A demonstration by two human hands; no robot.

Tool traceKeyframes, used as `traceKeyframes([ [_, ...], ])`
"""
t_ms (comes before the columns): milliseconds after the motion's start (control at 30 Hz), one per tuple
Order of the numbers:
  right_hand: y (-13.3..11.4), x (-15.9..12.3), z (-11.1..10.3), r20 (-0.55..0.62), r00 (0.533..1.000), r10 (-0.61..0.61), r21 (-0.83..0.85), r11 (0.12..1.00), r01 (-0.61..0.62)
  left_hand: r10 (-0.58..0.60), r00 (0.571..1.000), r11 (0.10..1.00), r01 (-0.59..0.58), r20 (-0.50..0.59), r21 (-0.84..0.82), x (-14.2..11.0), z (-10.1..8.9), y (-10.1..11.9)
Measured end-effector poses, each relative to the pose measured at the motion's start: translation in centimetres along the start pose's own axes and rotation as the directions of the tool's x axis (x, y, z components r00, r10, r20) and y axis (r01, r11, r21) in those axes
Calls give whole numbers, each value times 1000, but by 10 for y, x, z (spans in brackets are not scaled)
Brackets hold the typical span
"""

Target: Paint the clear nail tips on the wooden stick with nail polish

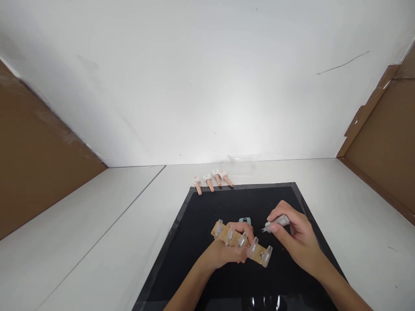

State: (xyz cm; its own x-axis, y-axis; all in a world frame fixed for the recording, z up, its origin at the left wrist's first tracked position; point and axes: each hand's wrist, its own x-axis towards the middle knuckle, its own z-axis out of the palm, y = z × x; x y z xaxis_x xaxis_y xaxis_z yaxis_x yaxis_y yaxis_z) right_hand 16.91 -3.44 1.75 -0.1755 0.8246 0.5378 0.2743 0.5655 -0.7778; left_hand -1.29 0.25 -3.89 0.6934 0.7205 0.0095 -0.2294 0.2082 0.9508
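Note:
My left hand is wrapped round a flat yellowish strip. Several translucent nail-shaped tips stand up along the strip, which tilts down to the right. Just to the right, my right hand pinches a small grey tube between thumb and fingers. Its narrow nozzle points left towards the strip, without touching it. Beyond my left fingers, a small pale blue object with a dark round centre lies on the black mat; its near side is partly hidden.
Several beige finger-like pieces with white ends lie at the mat's far left edge. White table surrounds the mat. A white wall rises behind, with brown cardboard panels at left and right. Shiny highlights show at the mat's near edge.

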Motion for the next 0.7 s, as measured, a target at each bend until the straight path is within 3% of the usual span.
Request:
traceKeyframes([
  [100,-2,0,0,59,997,-53,86,995,48,7,1000,1000,-7,-2,-12,0,1,2],
  [200,-5,0,0,123,989,-86,63,995,78,3,1000,1000,-3,-19,8,0,2,4],
  [333,-3,-1,0,35,998,-44,-1,999,44,-6,999,1000,6,-40,5,0,1,4],
  [467,-2,0,0,109,988,-110,84,991,101,-9,999,1000,10,-35,10,0,2,4],
  [533,-1,0,0,128,986,-109,48,993,104,-12,999,1000,13,-36,21,1,2,4],
  [700,-1,0,-1,32,998,-51,2,999,51,-2,999,999,3,-32,39,1,1,4],
])
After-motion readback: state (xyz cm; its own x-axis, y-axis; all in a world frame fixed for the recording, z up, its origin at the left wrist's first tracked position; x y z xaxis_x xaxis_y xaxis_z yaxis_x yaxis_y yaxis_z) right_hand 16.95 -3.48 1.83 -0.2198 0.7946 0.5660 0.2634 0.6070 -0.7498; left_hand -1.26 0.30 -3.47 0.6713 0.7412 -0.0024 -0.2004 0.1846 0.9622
